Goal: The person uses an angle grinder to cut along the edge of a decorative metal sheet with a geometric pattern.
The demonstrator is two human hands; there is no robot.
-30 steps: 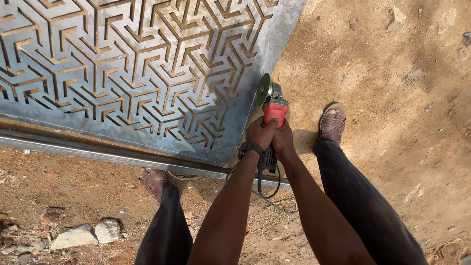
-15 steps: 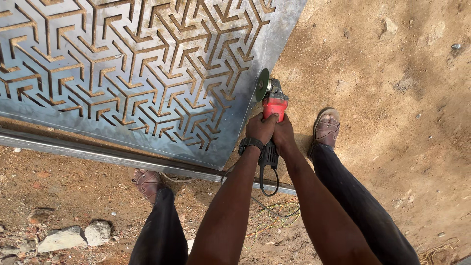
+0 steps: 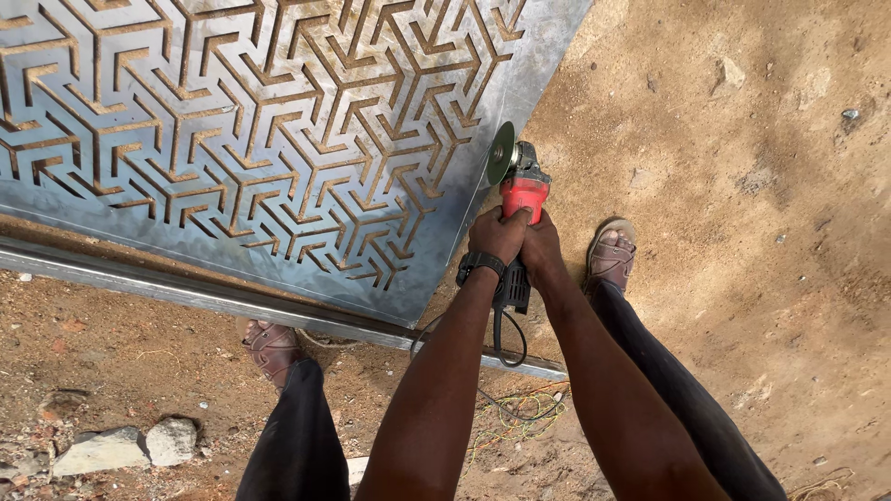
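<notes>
Change: the angle grinder has crept toward 12 o'clock along the panel edge since 1 second ago, so the edge pass is advancing.
Left hand: fingers wrapped tight on the red body.
Right hand: fingers clamped beside it.
Grinder: at 3 o'clock of the patterned steel panel, disc touching its edge.
Count: 1 grinder, 1 panel, 2 hands, 2 sandalled feet, 1 steel rail.

The angle grinder and both hands have edged farther along the metal panel's edge.
</notes>
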